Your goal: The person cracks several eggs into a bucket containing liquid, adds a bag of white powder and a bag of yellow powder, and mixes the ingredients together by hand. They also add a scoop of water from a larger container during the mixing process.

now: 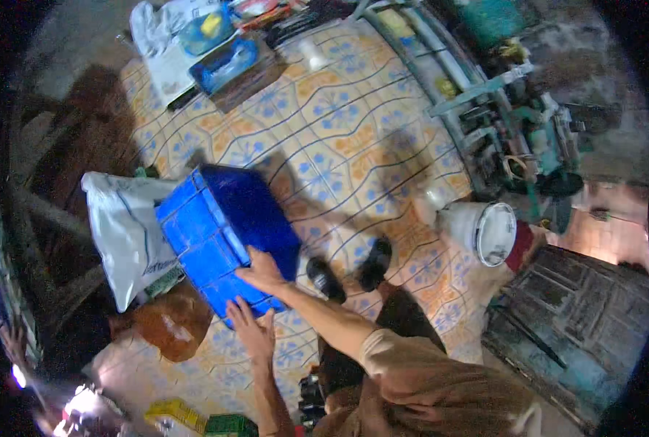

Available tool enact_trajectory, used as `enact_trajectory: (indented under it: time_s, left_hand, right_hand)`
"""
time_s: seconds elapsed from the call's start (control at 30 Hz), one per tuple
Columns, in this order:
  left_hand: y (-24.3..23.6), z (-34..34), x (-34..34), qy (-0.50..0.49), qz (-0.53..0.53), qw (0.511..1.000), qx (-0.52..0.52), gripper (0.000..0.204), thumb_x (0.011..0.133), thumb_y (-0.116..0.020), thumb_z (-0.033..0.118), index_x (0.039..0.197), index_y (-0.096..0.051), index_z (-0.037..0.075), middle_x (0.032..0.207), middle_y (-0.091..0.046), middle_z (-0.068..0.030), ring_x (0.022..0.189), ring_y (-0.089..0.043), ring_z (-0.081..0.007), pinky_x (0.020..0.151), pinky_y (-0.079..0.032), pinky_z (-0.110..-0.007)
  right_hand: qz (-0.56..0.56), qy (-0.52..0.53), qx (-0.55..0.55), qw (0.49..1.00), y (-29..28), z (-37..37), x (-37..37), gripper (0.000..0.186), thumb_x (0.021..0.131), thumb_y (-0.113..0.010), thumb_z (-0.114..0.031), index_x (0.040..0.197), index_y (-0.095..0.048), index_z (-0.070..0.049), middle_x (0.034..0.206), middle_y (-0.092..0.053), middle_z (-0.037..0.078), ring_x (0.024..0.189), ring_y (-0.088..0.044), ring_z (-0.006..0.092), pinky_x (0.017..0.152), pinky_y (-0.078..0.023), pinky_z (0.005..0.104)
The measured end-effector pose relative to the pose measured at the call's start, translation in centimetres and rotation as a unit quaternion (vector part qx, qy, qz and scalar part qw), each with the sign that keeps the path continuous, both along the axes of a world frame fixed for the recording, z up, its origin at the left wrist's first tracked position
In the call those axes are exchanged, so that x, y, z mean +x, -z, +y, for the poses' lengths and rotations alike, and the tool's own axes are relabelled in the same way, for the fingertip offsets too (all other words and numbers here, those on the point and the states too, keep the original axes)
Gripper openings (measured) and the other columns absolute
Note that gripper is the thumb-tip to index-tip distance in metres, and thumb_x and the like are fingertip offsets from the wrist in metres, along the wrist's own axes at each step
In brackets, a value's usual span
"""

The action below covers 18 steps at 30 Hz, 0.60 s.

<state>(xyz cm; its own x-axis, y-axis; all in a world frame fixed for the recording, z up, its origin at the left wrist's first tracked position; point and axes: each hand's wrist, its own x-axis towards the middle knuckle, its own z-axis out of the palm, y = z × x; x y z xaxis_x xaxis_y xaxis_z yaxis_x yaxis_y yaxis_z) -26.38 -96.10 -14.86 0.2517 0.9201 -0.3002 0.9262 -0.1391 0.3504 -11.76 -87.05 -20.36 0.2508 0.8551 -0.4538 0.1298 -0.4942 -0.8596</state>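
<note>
Touching a big blue box [206, 244] with both our hands, we stand on a tiled floor [339, 156] with blue and orange flowers. The box is over the left part of the floor, close to our feet. We can't tell if all of its bottom rests on the tiles.

Our left hand [253, 336] is by the box's near corner. Its fingers are spread out, with the tips on the blue side, and they are not closed around anything. Our right hand [264, 275] is a bit farther up, on the edge between the bright blue side and the dark blue side. We can't tell if its fingers are gripping there or just leaning.

Just left of the box is a white sack [124, 233] with some dark print on it. Below the sack is a brown thing [170, 324], and we can't tell what it is.

We have black shoes [326, 279] on, to the right of the box. A white bucket [461, 222] with a round lid is near the floor's right edge. A brown box [248, 80] is at the floor's far edge, with a blue bag [233, 62] in its top. A greenish rack [477, 87] is by the far right corner. Near the floor's close edge are a yellow crate [175, 414] and a green crate [231, 424], side by side.
</note>
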Motion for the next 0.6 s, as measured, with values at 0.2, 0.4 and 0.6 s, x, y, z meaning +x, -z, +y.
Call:
enact_trajectory:
  time_s: [0.2,0.4,0.6]
  left_hand:
    - [0.6,0.3,2.7,0.016,-0.03,0.999,0.001,0.086,0.087,-0.063,0.046,0.149,-0.022,0.001,0.152,-0.016,-0.0312,0.139,-0.017,-0.05,0.113,-0.018,-0.055]
    - [2.3,0.5,0.6,0.056,-0.04,0.997,0.037,0.077,0.093,-0.056,0.045,0.149,-0.023,0.004,0.151,-0.017,-0.0324,0.139,-0.017,-0.0497,0.112,-0.02,-0.056]
    - [2.0,0.8,-1.7,0.087,0.094,0.987,0.093,0.073,0.09,-0.058,0.05,0.146,-0.035,0.01,0.148,-0.024,-0.0329,0.135,-0.025,-0.0511,0.109,-0.025,-0.059]
  right_hand:
    - [0.01,-0.05,-0.051,0.997,0.1,-0.5,4.1,0.061,0.069,-0.072,-0.041,0.109,-0.055,0.002,0.093,-0.066,0.026,0.087,-0.066,0.0405,0.076,-0.053,0.0462]
    - [0.007,0.004,0.051,0.999,0.7,-5.8,7.2,0.06,0.076,-0.071,-0.04,0.122,-0.052,-0.007,0.104,-0.066,0.019,0.092,-0.065,0.0325,0.082,-0.051,0.0405]
    - [-0.065,0.054,-0.077,0.993,0.3,-20.4,18.8,0.021,0.086,-0.06,-0.034,0.097,-0.07,-0.019,0.074,-0.065,0.013,0.07,-0.064,0.0248,0.062,-0.05,0.0408]
